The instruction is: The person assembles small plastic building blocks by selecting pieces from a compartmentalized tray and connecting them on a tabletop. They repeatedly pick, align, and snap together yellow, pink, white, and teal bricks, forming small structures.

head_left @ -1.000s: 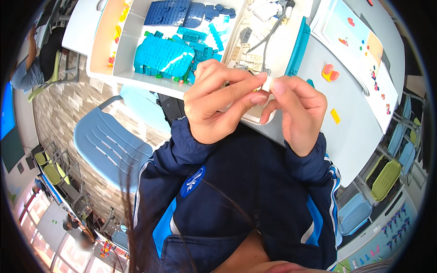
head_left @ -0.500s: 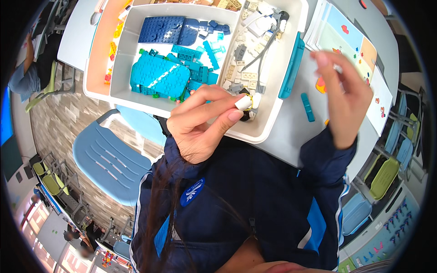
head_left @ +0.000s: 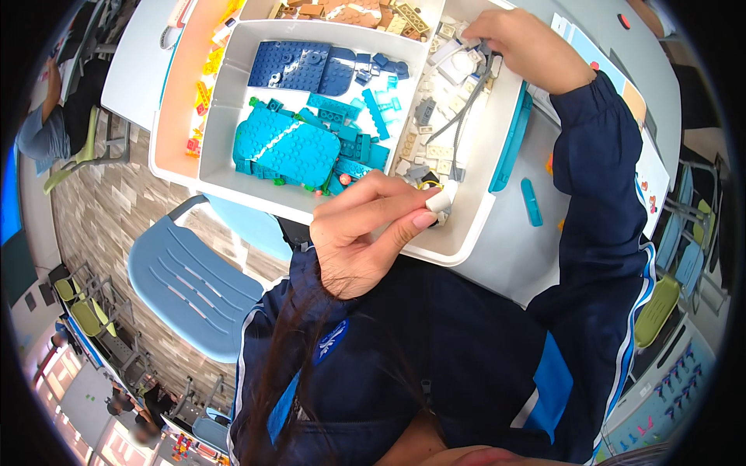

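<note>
My left hand (head_left: 369, 229), in front of the storage tray, pinches a small white cylindrical piece (head_left: 440, 201) between thumb and fingertips. Something thin and yellow shows just behind that piece. Over the far end of the tray's right compartment reaches my right hand (head_left: 532, 46), fingers bent down and parted among white and grey building bricks (head_left: 458, 66). Nothing shows held in it, though its fingertips are partly hidden. Close to those fingers runs a grey cable (head_left: 466, 105), looped along the compartment.
The white divided tray (head_left: 233, 186) also holds a turquoise plate (head_left: 287, 144), dark blue plates (head_left: 287, 66) and tan bricks (head_left: 408, 22). Right of it on the table lie a teal bar (head_left: 531, 202) and printed sheets (head_left: 625, 85). A blue chair (head_left: 190, 283) stands at the left.
My right hand has gone from above the printed sheets, away and leftward, into the tray's right compartment. My left hand still pinches the white piece, slightly lower and further right.
</note>
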A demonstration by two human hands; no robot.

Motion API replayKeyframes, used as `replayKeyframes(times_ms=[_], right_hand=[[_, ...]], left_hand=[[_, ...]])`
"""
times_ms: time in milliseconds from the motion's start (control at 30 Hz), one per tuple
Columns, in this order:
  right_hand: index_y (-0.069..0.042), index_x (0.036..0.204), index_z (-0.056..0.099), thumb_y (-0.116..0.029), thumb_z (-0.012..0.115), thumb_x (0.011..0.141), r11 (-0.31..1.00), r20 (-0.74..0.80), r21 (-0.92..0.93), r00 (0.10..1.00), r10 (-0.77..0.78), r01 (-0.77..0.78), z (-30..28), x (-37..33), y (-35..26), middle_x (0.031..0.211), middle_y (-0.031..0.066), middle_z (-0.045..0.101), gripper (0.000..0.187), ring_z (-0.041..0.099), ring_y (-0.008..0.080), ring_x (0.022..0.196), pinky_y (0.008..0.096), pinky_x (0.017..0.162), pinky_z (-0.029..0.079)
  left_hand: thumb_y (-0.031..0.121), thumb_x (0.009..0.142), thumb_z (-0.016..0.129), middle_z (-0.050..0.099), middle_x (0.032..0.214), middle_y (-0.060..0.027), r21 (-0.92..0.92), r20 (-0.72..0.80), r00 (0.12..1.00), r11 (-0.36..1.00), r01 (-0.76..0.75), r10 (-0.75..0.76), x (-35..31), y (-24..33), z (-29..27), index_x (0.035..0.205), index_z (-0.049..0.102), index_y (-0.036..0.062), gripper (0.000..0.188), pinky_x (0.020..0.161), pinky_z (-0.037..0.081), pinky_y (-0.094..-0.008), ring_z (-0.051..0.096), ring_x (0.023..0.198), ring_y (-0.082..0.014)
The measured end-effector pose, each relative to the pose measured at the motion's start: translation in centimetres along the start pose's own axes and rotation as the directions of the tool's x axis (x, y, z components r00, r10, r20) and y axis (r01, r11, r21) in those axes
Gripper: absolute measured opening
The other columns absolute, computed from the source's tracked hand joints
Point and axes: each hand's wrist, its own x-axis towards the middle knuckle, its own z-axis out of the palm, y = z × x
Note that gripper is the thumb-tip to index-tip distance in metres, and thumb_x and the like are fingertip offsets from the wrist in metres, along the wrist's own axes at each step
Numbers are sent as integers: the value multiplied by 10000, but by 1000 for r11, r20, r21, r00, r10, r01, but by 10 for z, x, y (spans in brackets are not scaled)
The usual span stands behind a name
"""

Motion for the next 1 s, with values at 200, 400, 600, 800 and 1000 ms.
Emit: replayKeyframes(times_ms=[200,400,600,800,1000], right_hand=[[64,916,687,220,432,686,975,211,217,974,-85,38,-35,-6,-19,944,179,688,377,647,352,940,361,873,504],[7,916,725,53,564,742,978,73,165,991,114,-124,-56,0,-26,922,176,700,241,643,344,982,402,892,493],[-10,1072,701,8,601,786,985,84,136,989,-118,106,-32,14,-37,1070,192,694,303,651,343,1026,411,927,496],[7,1066,684,21,587,799,999,172,35,985,20,-26,-41,11,-48,1085,207,683,285,651,366,1023,398,921,512],[9,1026,692,46,574,789,988,55,153,998,-35,27,-29,13,-41,1056,198,685,267,649,372,1009,397,887,515]], left_hand=[[-72,813,727,701,929,-178,14,-11,997,997,-81,81,1,-4,0,1028,725,-86,215,753,496,-304,657,832,-227],[-31,823,758,678,910,-107,29,-18,990,989,-143,143,3,-12,3,1069,746,-30,247,722,502,-268,646,812,-166],[-89,804,720,706,943,-192,59,-25,996,995,-84,85,2,-5,2,1015,723,-94,211,740,503,-302,664,827,-231],[-39,802,765,691,893,-118,57,-66,989,990,-126,129,2,-10,5,1043,754,-32,241,685,497,-268,648,781,-164],[-42,802,764,703,893,-124,56,-87,985,988,-146,151,0,-13,6,1038,752,-41,236,672,497,-270,648,766,-165]])
